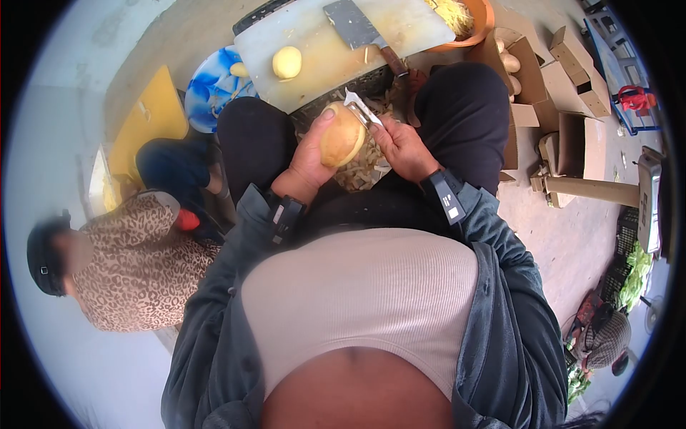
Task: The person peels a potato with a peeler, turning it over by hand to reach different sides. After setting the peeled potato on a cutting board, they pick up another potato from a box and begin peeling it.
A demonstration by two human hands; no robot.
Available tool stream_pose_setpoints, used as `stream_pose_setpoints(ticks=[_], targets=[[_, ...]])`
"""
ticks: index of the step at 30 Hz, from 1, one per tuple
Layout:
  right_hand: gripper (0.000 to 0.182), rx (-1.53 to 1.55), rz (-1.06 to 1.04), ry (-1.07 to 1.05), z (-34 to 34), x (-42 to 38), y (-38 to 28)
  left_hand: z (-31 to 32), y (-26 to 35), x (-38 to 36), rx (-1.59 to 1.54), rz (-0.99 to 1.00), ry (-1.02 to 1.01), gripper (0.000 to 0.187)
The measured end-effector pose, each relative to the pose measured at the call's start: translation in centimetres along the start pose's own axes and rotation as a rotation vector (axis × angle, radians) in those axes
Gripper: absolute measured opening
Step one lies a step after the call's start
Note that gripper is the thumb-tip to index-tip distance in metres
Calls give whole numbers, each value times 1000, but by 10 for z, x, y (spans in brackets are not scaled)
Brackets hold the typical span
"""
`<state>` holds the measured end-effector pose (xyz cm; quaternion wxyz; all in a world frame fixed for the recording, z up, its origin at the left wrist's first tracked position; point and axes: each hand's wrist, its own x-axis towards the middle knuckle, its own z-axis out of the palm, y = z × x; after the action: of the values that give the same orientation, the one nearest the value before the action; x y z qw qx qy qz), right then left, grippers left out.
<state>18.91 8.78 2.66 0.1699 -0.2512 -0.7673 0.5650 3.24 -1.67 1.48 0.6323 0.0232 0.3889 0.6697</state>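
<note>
My left hand (311, 154) is wrapped round a partly peeled potato (342, 138), its thumb on the upper side. In my right hand (406, 147) is a peeler (362, 109), whose head lies against or just over the potato's right edge. Pale peelings (361, 174) lie in a container between my knees, below both hands. Beyond them, a white cutting board (307, 50) bears a peeled potato (287, 63) and a cleaver (351, 23) with a wooden handle.
A blue and white basin (208, 89) holding a pale piece stands left of the board. Shreds fill an orange bowl (482, 20) at the upper right. Near my right knee is a cardboard box (524, 53) of potatoes. A person in leopard print (143, 264) sits at left; another person (604, 336) is far right.
</note>
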Motion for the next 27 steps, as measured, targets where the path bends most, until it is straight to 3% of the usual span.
stream_pose_setpoints(ticks=[27], targets=[[26,-39,20,-39,-4,-6,-8,-8,-4,5,44,-98,-10,43]])
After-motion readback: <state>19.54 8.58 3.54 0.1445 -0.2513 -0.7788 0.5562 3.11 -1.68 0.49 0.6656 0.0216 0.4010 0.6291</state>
